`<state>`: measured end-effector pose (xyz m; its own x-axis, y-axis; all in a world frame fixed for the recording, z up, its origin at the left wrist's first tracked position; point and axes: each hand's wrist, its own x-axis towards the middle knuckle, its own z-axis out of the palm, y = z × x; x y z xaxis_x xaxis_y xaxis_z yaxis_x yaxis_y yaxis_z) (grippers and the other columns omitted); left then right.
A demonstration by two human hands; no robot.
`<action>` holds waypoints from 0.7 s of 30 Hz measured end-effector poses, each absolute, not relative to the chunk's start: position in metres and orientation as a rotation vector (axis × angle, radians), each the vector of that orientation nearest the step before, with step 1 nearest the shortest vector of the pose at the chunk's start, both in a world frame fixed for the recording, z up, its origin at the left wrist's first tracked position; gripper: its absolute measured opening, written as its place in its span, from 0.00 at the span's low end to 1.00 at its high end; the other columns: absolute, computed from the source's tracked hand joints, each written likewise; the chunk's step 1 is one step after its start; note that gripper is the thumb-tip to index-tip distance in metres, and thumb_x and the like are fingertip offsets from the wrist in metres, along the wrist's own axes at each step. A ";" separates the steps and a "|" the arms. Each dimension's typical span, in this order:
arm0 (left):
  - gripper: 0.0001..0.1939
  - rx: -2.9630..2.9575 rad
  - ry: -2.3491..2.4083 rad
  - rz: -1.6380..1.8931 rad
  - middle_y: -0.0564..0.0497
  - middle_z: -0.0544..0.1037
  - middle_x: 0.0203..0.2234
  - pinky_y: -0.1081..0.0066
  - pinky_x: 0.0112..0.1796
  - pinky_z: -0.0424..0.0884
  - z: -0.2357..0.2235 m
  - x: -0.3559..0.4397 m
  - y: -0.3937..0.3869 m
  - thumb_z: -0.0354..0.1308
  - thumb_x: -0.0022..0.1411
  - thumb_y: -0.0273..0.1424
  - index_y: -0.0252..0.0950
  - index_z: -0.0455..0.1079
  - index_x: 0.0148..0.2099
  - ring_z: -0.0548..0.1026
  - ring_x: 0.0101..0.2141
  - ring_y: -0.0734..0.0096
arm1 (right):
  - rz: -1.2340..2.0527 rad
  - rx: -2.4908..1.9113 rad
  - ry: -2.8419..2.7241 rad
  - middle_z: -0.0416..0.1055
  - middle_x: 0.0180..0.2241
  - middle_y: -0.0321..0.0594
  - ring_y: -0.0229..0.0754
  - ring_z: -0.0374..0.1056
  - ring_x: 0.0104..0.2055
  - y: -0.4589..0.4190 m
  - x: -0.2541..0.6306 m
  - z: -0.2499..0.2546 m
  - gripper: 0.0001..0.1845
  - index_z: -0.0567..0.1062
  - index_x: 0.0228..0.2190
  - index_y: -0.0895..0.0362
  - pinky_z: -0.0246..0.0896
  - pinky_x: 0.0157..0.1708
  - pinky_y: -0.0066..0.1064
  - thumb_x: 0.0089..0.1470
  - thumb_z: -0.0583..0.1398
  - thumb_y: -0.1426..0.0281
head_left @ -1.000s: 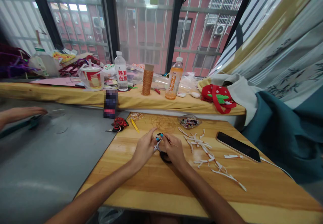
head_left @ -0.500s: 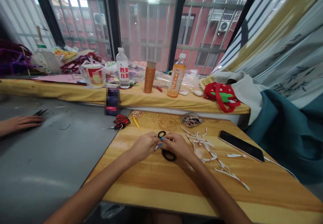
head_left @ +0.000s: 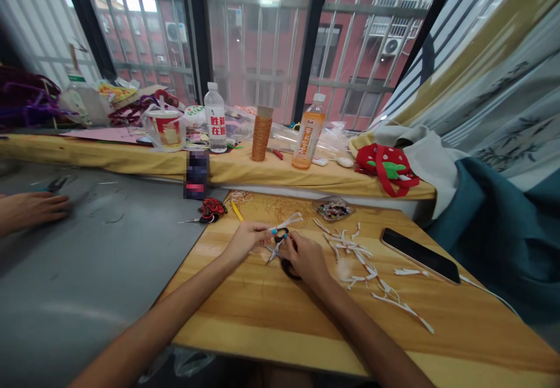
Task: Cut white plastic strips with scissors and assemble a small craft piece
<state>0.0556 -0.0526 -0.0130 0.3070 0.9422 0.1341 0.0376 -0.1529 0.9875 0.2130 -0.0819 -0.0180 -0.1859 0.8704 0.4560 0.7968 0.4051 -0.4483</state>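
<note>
My left hand [head_left: 249, 239] is closed, its thumb and fingertip pinching a white strip [head_left: 291, 220] whose loose ends stick out to the right. My right hand [head_left: 308, 257] is beside it with thumb and finger pressed together; whatever lies between those fingertips is too small to make out. Beneath both hands, small scissors [head_left: 275, 252] with black handles lie on the wooden table [head_left: 245, 318]. My right hand partly hides the scissors' handles. To the right, several white strips [head_left: 361, 251] bound with orange thread lie in a loose pile.
A box of beads [head_left: 333, 208], a phone [head_left: 420, 255] with a cable and a yellow tool [head_left: 237, 211] lie around. Bottles and a cord-wrapped tube [head_left: 261, 134] stand on the sill. At far left, another person's hand [head_left: 32, 208] rests on the grey table near pliers [head_left: 56, 184].
My hands have moved slightly apart, and the white strip now shows above the scissors. The other person's hand has shifted left, off the pliers.
</note>
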 end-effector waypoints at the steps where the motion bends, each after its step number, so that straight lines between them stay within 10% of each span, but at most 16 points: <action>1: 0.16 1.490 1.019 1.073 0.55 0.65 0.14 0.78 0.21 0.55 -0.016 0.054 -0.049 0.56 0.47 0.38 0.28 0.72 0.28 0.61 0.18 0.79 | -0.032 -1.379 -2.118 0.68 0.20 0.41 0.37 0.60 0.21 -0.085 0.213 -0.017 0.11 0.69 0.24 0.59 0.45 0.21 0.27 0.51 0.48 0.73; 6: 0.11 2.163 1.266 0.950 0.52 0.67 0.18 0.77 0.24 0.57 -0.019 0.050 -0.051 0.48 0.53 0.26 0.30 0.71 0.25 0.63 0.22 0.76 | -0.626 -0.856 -2.604 0.68 0.21 0.41 0.37 0.61 0.22 -0.091 0.219 -0.004 0.12 0.70 0.30 0.61 0.45 0.22 0.28 0.52 0.48 0.77; 16: 0.10 2.127 0.774 0.917 0.50 0.72 0.23 0.78 0.28 0.61 0.001 0.057 -0.070 0.51 0.54 0.29 0.33 0.73 0.32 0.67 0.26 0.75 | 0.526 -1.213 -1.990 0.72 0.22 0.37 0.38 0.66 0.25 -0.069 0.230 0.002 0.15 0.73 0.23 0.58 0.53 0.23 0.24 0.53 0.49 0.67; 21: 0.13 1.678 0.975 1.168 0.54 0.69 0.18 0.77 0.24 0.59 -0.013 0.054 -0.053 0.53 0.51 0.36 0.30 0.72 0.28 0.65 0.23 0.75 | 0.004 -1.217 -2.031 0.68 0.21 0.38 0.36 0.62 0.23 -0.088 0.211 -0.014 0.15 0.69 0.24 0.59 0.50 0.23 0.25 0.54 0.47 0.71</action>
<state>0.0545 -0.0529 -0.0129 0.2600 0.9193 0.2953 0.1267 -0.3357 0.9334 0.2109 -0.0877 -0.0137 -0.2620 0.7574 0.5981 0.7547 0.5471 -0.3621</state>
